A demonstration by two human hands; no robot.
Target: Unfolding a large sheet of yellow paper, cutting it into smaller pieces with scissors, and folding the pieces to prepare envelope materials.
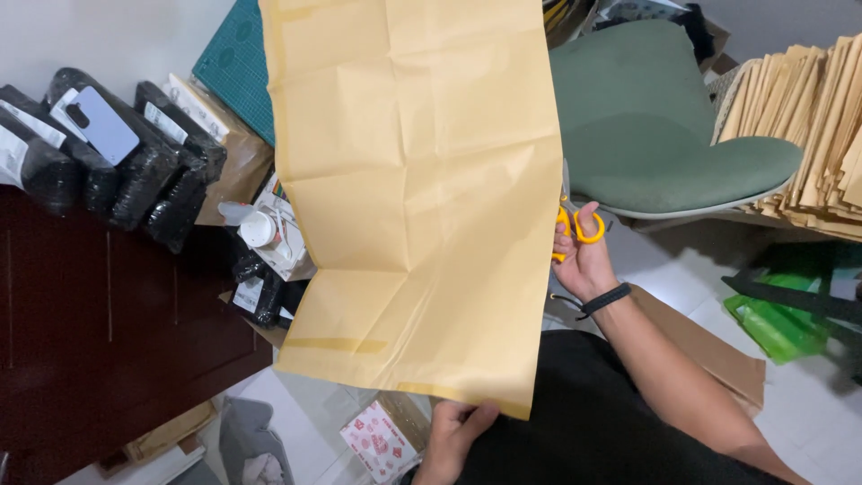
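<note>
While hanging upright across the middle of the view, the big creased sheet of tan kraft paper [417, 198] is being held up between the two hands, strips of tape showing near its top and bottom edges. Left hand [453, 440] is pinching the paper's bottom edge, fingers closed on it, thumb side facing the camera. Right hand [584, 256] is sitting at the paper's right edge, fingers through the loops of yellow-handled scissors [575, 224]; blades are hidden behind the sheet, so can't tell if they're cutting or closed. Black band [603, 301] is sitting on the right wrist. The two hands are well apart, one at the bottom, one at the side. Behind the scissors a green padded chair [655, 126] is standing, and to its right a stack of tan paper envelopes [808, 117] is leaning. Left of the sheet, black bubble-wrapped parcels [117, 171] with labels are lying in a row on a dark red-brown worktop [108, 341], a pale blue phone [101, 124] resting on top of them. A green cutting mat [238, 63] is leaning behind them. A small white bottle [256, 229] is sitting just beside the paper's left edge. Lower right, a bright green bag [777, 328] is lying on the white tiled floor [808, 404].
</note>
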